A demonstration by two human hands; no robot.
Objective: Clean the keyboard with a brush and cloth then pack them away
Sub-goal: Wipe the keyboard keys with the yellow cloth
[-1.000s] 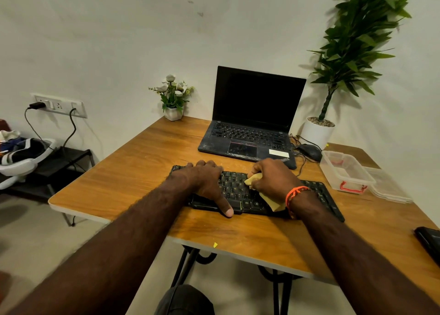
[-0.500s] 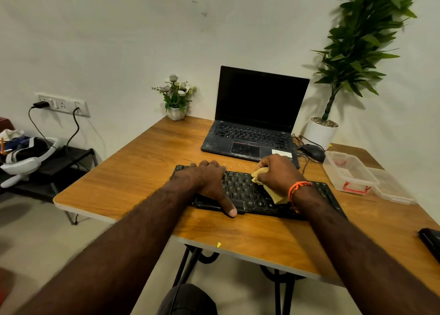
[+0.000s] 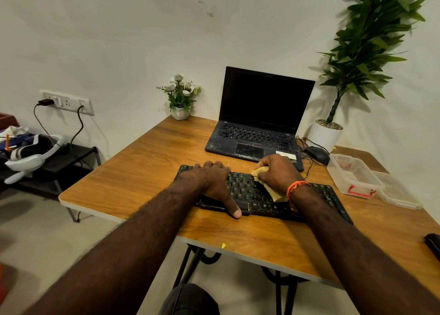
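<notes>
Yellow cloth (image 3: 273, 191), bunched in the right hand (image 3: 277, 172), sits mid-keyboard (image 3: 252, 193); keys run sideways. Left hand (image 3: 212, 179) lies flat, pressing its left end.

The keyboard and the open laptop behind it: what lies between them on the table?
In the head view, only a narrow strip of bare table separates the keyboard from the laptop; the right hand, gripping the cloth, overlaps that strip.
</notes>
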